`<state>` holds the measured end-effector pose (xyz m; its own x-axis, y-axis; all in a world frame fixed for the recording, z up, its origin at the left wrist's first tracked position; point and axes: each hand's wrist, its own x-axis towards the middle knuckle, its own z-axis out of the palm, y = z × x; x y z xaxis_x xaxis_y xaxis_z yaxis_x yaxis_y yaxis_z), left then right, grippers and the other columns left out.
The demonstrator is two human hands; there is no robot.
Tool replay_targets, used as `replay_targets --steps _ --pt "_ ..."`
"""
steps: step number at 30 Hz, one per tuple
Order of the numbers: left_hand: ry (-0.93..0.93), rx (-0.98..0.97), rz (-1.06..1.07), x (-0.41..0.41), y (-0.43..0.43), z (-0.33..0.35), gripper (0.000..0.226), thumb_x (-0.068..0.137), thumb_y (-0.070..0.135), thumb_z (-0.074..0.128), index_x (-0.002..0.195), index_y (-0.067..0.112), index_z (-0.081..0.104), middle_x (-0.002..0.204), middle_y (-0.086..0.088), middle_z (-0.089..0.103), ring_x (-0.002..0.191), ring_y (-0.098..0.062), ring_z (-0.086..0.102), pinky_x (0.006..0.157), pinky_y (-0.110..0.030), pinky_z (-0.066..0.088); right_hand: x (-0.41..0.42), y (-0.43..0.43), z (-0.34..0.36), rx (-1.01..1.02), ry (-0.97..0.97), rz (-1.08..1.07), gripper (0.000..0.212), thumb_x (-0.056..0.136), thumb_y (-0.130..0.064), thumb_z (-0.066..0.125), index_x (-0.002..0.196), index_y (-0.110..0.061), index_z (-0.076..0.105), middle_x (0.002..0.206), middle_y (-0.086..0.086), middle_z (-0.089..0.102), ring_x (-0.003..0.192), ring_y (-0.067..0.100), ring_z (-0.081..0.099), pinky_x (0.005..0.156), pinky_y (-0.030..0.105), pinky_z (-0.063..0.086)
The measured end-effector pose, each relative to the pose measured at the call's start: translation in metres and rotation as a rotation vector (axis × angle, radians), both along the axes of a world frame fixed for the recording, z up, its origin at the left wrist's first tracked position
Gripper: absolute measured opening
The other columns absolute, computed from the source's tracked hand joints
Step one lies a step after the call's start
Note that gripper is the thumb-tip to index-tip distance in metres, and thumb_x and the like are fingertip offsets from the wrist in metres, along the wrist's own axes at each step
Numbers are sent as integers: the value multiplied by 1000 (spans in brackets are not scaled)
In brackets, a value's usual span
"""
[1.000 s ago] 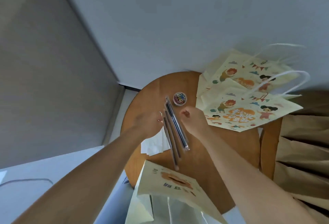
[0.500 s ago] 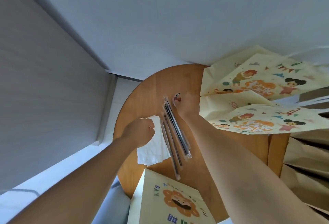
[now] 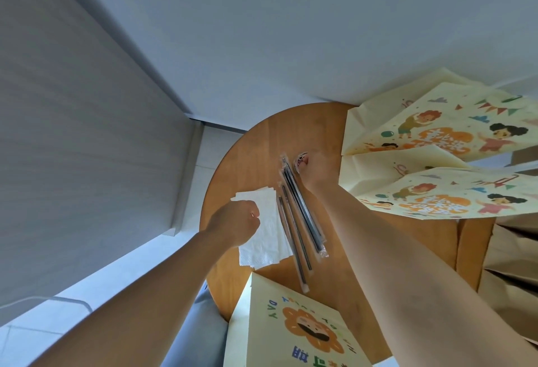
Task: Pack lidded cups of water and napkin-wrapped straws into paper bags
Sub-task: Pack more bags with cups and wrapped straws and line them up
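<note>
Head view, only 1 camera; round wooden table (image 3: 250,162) seen from above

- Left hand (image 3: 235,222): fingers curled, tips drawn together over the white napkin stack (image 3: 269,240); a tiny orange speck sits at the fingertips; cannot tell if a sheet is pinched
- Right hand (image 3: 316,173): reaches past the far end of the straws to a small round container (image 3: 300,159); fingers mostly hidden, so cannot tell if it grips or only touches
- Wrapped straws (image 3: 300,215): dark, in clear sleeves, lying side by side between the 2 forearms; nearest one touches the napkin stack's right edge
- Printed paper bags (image 3: 431,136): lying flat at the table's right, overlapping; 1 more bag (image 3: 294,323) at the near edge; no cups in view

Judgement: the step in hand is wrapping a straw in a napkin; packing is not yet begun

To do it well: peel only 1 sheet, lifting from a corner so the stack stays put; lay 1 straw along the sheet's edge, roll tight and even; keep the right forearm clear of the loose straws, since they may roll toward the table's near edge
</note>
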<state>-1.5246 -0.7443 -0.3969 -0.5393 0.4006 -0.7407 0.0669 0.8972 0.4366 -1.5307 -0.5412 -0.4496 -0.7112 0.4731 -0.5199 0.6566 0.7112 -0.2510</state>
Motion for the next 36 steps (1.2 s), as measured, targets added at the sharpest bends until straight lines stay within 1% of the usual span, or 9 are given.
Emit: replay_targets --steps 7,16,18,21,25,28,32,34,36 --pt "20 48 0 6 0 9 26 97 18 45 115 17 64 120 1 64 104 -15 59 90 -19 45 14 -2 26 -57 119 -140 21 96 -15 40 93 -1 56 92 14 59 87 28 58 72 33 47" --pt "55 123 -65 28 10 50 28 96 15 45 117 13 64 122 -2 62 110 -18 57 93 -27 46 72 -34 136 -838 366 -630 14 95 -2 46 85 -8 54 75 7 59 65 11 58 67 20 53" --pt "46 192 -7 41 9 69 26 95 13 47 112 11 66 117 -3 64 108 -19 58 93 -29 47 95 -42 159 -968 422 -648 12 95 -1 47 88 -6 56 77 8 59 66 11 58 65 20 52" --pt "-67 366 128 68 4 109 20 92 4 49 98 9 68 94 -1 66 82 -10 60 82 -25 49 135 -53 187 -1109 505 -622 19 95 2 45 103 -9 58 79 8 56 67 12 55 62 18 51" --pt "-79 435 5 116 -16 161 31 90 -4 45 104 12 68 89 6 66 80 -2 56 78 -13 44 200 -65 216 -1023 503 -483 31 97 -2 42 103 -22 64 77 4 53 69 12 51 63 22 48" --pt "36 256 -384 140 -33 190 51 88 1 51 133 24 50 127 8 58 107 -3 52 86 -3 37 242 -67 228 -1048 552 -538 27 96 -1 45 96 -16 67 75 4 53 67 11 51 60 21 48" --pt "189 -76 -737 169 -53 208 106 74 32 78 151 31 5 156 6 23 143 -20 20 116 -38 23 295 -66 242 -948 668 -666 9 91 -4 56 90 -7 64 72 6 55 64 12 51 55 17 49" --pt "317 -142 -851 187 -56 206 132 63 49 82 150 27 -14 160 8 5 147 -18 -4 116 -49 -2 322 -68 244 -879 711 -697 8 91 -5 57 89 -8 65 73 6 56 66 13 52 58 19 49" --pt "456 -67 -851 201 -54 194 134 64 57 79 149 24 -19 160 7 6 147 -16 -4 114 -51 -10 342 -73 242 -878 733 -728 13 91 -3 55 88 -10 66 76 7 57 68 14 53 62 21 50"
